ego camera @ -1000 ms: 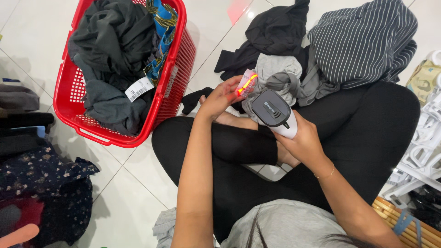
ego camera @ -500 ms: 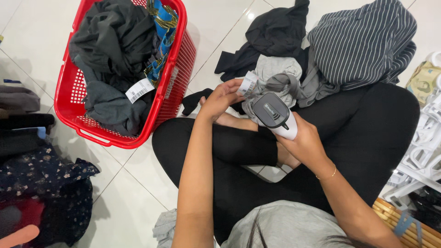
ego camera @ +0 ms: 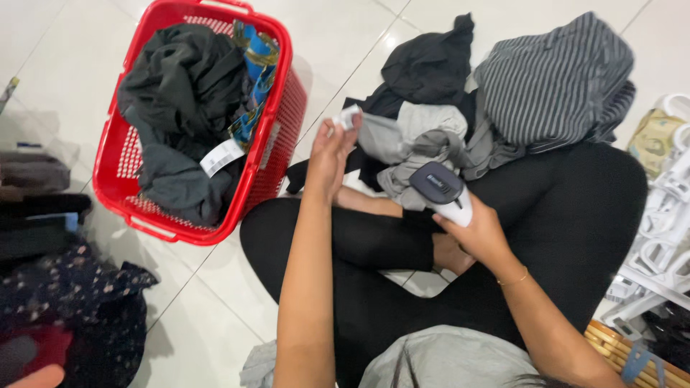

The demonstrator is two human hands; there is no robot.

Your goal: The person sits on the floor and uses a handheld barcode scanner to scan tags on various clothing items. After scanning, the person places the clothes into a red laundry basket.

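Note:
I sit cross-legged on a tiled floor. My left hand [ego camera: 332, 154] pinches a small white tag [ego camera: 348, 117] attached to a grey garment [ego camera: 410, 144] that lies over my knee. My right hand [ego camera: 478, 231] grips a grey and white handheld barcode scanner [ego camera: 442, 190], its head pointing up toward the garment, a short way right of the tag. A red laundry basket [ego camera: 280, 115] filled with dark clothes stands to the left of my left hand.
A pile of black clothes [ego camera: 431, 65] and a grey striped garment [ego camera: 557, 82] lies beyond my knees. Folded dark clothes [ego camera: 43, 208] lie at the left edge. White plastic hangers [ego camera: 658, 244] are stacked at the right, and a woven basket rim [ego camera: 625, 352] shows at the bottom right.
The scanner's red light on the tag has gone out. My left hand has lifted the tag up and away from the scanner, and the camera view has shifted slightly.

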